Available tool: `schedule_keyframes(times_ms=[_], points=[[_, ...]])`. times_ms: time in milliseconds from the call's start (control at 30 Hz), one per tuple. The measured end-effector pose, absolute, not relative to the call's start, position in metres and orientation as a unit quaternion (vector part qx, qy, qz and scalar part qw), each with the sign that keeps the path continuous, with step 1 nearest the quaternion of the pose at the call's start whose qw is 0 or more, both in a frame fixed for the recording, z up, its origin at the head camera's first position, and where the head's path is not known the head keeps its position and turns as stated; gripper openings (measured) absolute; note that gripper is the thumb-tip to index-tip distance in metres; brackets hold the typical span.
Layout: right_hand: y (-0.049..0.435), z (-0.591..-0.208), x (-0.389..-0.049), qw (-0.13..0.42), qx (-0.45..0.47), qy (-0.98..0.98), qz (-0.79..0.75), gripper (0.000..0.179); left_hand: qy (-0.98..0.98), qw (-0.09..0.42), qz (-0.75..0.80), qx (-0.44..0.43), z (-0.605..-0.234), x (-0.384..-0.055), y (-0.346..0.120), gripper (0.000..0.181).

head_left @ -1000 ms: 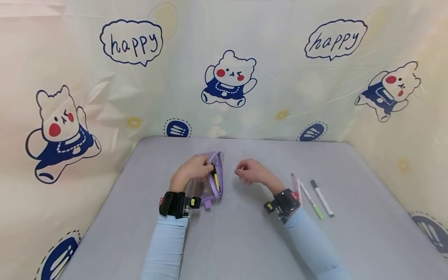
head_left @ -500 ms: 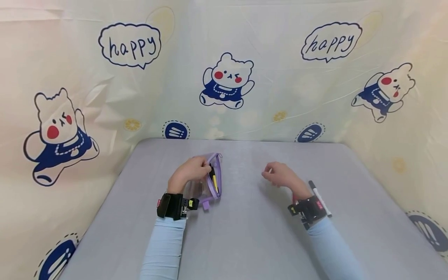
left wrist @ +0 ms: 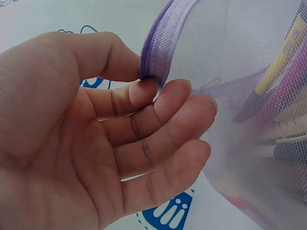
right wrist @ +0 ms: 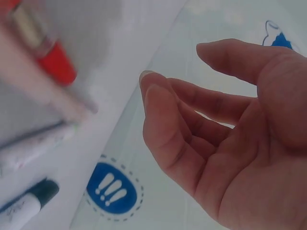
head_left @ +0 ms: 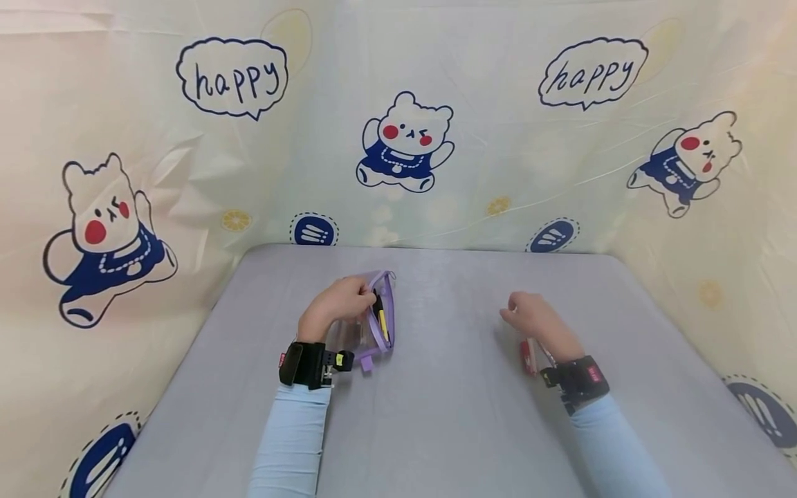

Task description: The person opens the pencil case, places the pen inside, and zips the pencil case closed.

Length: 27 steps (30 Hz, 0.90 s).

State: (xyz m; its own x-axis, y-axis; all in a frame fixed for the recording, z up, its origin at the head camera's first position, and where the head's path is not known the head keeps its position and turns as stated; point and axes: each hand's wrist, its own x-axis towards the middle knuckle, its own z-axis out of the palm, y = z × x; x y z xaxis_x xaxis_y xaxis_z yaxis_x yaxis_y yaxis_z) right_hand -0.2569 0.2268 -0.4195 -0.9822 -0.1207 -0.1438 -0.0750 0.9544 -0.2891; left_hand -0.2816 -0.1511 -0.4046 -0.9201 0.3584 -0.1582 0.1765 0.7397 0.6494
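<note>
My left hand [head_left: 339,304] pinches the purple zipper edge of a see-through mesh pencil case [left wrist: 192,52] between thumb and forefinger. Its mouth faces right, and a black and yellow pen [head_left: 382,319] shows inside, with more pens behind the mesh in the left wrist view. My right hand [head_left: 538,319] hovers with nothing in it, thumb apart from the loosely bent fingers. Below it on the table lie a red-tipped pen [right wrist: 57,64], a pink pen [right wrist: 53,93], a white pen [right wrist: 38,146] and a white marker with a dark cap [right wrist: 29,203]. In the head view, hand and wrist mostly hide them.
A grey cloth-covered table [head_left: 448,415] spans the space. At its far edge stands a printed curtain [head_left: 473,173] with cartoon bears, which also closes off both sides. A purple tab [head_left: 367,364] hangs from the near end of the case.
My right hand has moved right, away from the pencil case to over the loose pens, covering most of them in the head view. My left hand keeps its grip on the case.
</note>
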Motion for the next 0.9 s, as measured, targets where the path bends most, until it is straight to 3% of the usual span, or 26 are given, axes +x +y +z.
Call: schedule_keyframes(times_ms=[200, 467, 900], points=[[0.241, -0.421, -0.253, 0.075, -0.044, 0.987, -0.137, 0.030, 0.922, 0.136, 0.332, 0.145, -0.404, -0.282, -0.150, 0.017], [0.253, -0.428, -0.250, 0.118, -0.005, 0.982, -0.145, 0.030, 0.921, 0.138, 0.334, 0.146, -0.405, -0.282, -0.150, 0.015], [0.256, -0.441, -0.249, 0.080, -0.011, 0.985, -0.150, 0.015, 0.922, 0.133, 0.331, 0.150, -0.404, -0.282, -0.148, 0.016]])
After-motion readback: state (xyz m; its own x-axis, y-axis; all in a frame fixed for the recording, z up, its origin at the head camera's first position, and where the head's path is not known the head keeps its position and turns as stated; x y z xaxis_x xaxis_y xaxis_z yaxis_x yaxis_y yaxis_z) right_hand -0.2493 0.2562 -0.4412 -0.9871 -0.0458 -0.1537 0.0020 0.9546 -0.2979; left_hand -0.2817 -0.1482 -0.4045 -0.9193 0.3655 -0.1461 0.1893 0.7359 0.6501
